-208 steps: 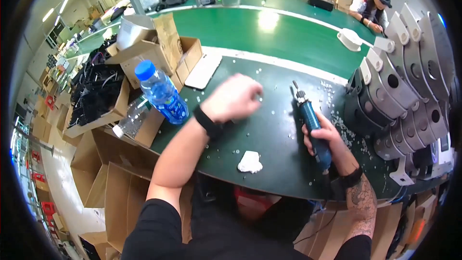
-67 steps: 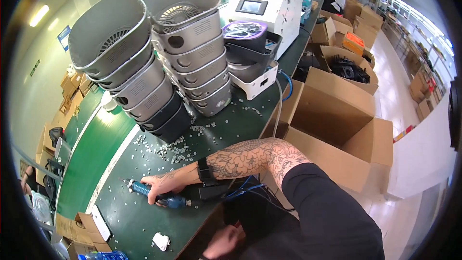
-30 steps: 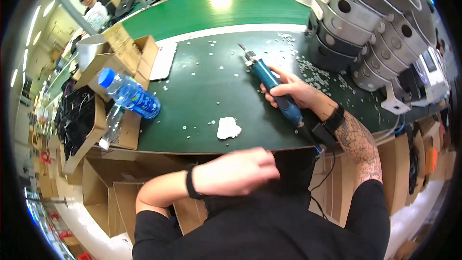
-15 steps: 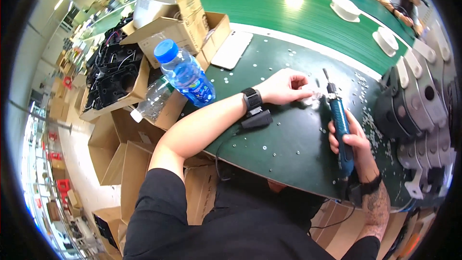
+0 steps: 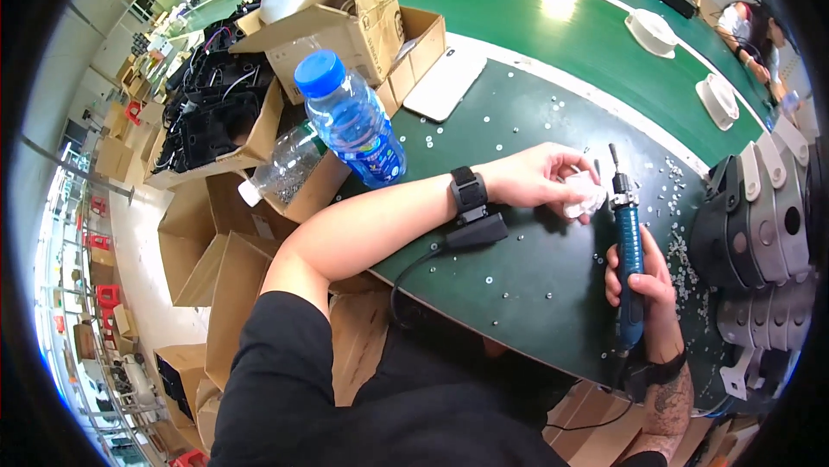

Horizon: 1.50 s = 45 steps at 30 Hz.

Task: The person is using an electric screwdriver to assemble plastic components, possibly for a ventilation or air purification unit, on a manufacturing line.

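In my right hand is a blue electric screwdriver, its bit pointing away from me above the dark green table. My left hand pinches a small crumpled-looking white piece between thumb and fingers, just left of the screwdriver's head. What exactly this white piece is cannot be made out. Loose screws and small nuts lie scattered to the right of the screwdriver. Both wrists wear black straps, and the left one carries a small black box with a cable.
Stacked grey curved parts stand at the right edge. On the left are a blue-capped bottle, a clear bottle with small hardware, cartons and a white phone-shaped slab. Beyond runs a green conveyor; another person sits at far right.
My left hand has closed more firmly around the white piece, which shows more clearly in the fingers. The whole view has shifted slightly; the screwdriver stays in my right hand.
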Each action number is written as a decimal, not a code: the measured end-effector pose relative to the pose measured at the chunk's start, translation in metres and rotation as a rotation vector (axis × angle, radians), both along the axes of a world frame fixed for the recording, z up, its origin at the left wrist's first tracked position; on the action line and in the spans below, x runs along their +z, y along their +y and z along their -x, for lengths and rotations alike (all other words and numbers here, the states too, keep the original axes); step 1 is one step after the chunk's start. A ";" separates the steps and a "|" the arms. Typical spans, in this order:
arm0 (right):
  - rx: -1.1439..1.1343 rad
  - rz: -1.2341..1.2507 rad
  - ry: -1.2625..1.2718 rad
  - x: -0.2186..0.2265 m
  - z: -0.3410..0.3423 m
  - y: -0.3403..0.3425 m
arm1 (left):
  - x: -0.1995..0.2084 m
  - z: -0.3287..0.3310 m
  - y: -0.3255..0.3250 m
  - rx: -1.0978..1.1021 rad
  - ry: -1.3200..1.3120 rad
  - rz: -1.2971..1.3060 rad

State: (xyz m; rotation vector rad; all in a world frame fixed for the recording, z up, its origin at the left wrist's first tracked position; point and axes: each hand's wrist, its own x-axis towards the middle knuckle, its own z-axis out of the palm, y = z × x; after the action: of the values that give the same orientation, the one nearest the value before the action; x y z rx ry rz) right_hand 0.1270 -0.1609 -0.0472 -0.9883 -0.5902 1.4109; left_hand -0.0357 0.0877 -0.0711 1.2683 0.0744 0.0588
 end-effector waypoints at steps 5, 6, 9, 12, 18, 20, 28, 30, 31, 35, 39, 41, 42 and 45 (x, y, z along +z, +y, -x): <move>0.007 0.015 -0.037 0.003 0.000 0.003 | -0.003 -0.004 0.001 -0.012 -0.009 0.032; 0.024 0.021 -0.026 0.001 -0.001 0.002 | -0.005 -0.005 0.000 -0.012 -0.009 0.040; 0.002 0.007 -0.046 -0.002 0.004 0.001 | -0.011 -0.005 0.000 -0.028 -0.026 0.041; 0.023 -0.003 -0.058 -0.008 0.000 -0.003 | -0.017 -0.009 -0.002 -0.038 -0.029 0.070; 0.006 0.021 -0.084 -0.011 -0.003 -0.004 | -0.012 -0.009 -0.005 0.020 -0.037 -0.009; 0.008 0.026 -0.113 -0.004 0.003 -0.001 | -0.013 -0.009 -0.004 0.038 -0.037 -0.032; -0.028 0.066 -0.149 0.000 0.003 0.001 | -0.010 -0.008 -0.004 0.031 -0.005 -0.135; -0.012 0.050 -0.167 0.000 0.002 0.000 | -0.009 -0.009 -0.005 0.030 -0.005 -0.114; 0.010 0.040 -0.184 -0.001 0.002 -0.001 | -0.009 -0.008 -0.006 0.034 -0.003 -0.086; -0.008 0.051 -0.189 0.004 0.005 -0.002 | -0.007 -0.008 -0.006 0.044 -0.016 -0.155; 0.011 0.045 -0.150 0.000 0.002 -0.002 | -0.009 -0.008 -0.006 0.054 -0.011 -0.167; 0.015 0.057 -0.137 0.001 0.004 -0.003 | -0.009 -0.006 -0.007 0.053 -0.016 -0.170; 0.003 0.053 -0.139 0.000 0.004 -0.003 | -0.009 -0.006 -0.006 0.045 0.008 -0.177; 0.008 0.043 -0.166 0.000 0.003 -0.002 | -0.008 -0.007 -0.006 0.053 0.017 -0.219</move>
State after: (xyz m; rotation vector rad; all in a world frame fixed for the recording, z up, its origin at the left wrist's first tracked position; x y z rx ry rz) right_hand 0.1239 -0.1627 -0.0476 -1.1460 -0.6887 1.3619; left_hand -0.0290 0.0822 -0.0796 1.4860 0.1189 0.1039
